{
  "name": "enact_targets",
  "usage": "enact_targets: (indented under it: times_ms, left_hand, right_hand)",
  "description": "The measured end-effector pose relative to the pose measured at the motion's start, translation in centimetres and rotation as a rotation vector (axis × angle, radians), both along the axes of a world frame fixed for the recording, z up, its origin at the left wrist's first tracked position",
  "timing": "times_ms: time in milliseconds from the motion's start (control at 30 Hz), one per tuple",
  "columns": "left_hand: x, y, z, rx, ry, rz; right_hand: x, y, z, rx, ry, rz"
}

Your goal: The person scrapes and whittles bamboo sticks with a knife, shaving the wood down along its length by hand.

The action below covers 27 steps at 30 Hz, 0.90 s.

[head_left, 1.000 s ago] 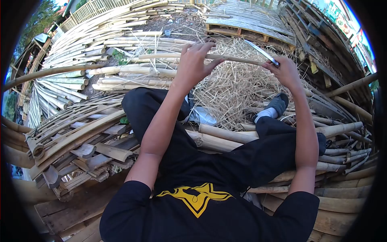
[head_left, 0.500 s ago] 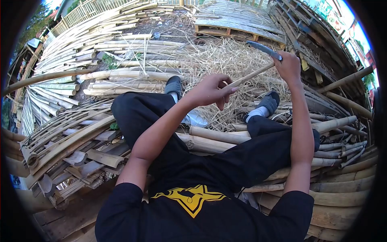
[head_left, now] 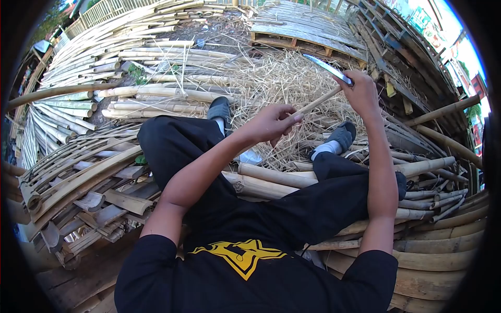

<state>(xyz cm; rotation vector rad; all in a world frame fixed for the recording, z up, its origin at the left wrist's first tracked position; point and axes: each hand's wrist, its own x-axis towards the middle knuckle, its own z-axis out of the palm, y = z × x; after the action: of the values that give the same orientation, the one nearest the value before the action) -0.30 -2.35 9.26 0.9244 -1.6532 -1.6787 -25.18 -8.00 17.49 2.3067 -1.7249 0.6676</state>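
Note:
A thin bamboo strip [head_left: 319, 100] slants between my two hands. My left hand [head_left: 272, 124] pinches its lower end between thumb and fingers. Near the strip's upper end, my right hand [head_left: 361, 95] is closed around the handle of a curved knife [head_left: 327, 68], whose blade points up and to the left. Whether the right fingers also grip the strip cannot be made out. Below the strip, pale shavings [head_left: 292, 88] cover the ground between my feet.
Bamboo poles [head_left: 156, 94] lie in rows at the left and far left. A wooden pallet [head_left: 308, 32] stands ahead, with stacked pallets [head_left: 404, 52] at the right. Split bamboo pieces [head_left: 128, 201] are piled beside my left leg, and thick poles [head_left: 276, 175] lie under my legs.
My right hand and the knife have moved left and slightly down, closer to my left hand. The blade has turned and now shines brightly. The whole view has shifted a little.

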Motion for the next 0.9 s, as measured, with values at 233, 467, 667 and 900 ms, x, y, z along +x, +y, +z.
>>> enact_targets:
  times_ms: [233, 467, 667, 900]
  left_hand:
    - [0.4, -0.9, -0.8, 0.035, -0.019, 0.080]
    - [0.6, -1.9, -1.3, 0.050, 0.011, 0.178]
    - [0.9, -2.1, -0.9, 0.071, 0.040, 0.250]
    - [1.0, -2.0, -0.3, 0.081, 0.144, 0.264]
  right_hand:
    - [2.6, 2.3, -0.1, 0.098, -0.245, 0.195]
    - [3.8, 2.8, -0.4, 0.106, -0.301, 0.238]
    - [3.0, 2.2, -1.6, 0.141, -0.284, 0.078]
    - [4.7, 2.6, -1.9, 0.315, -0.233, -0.031]
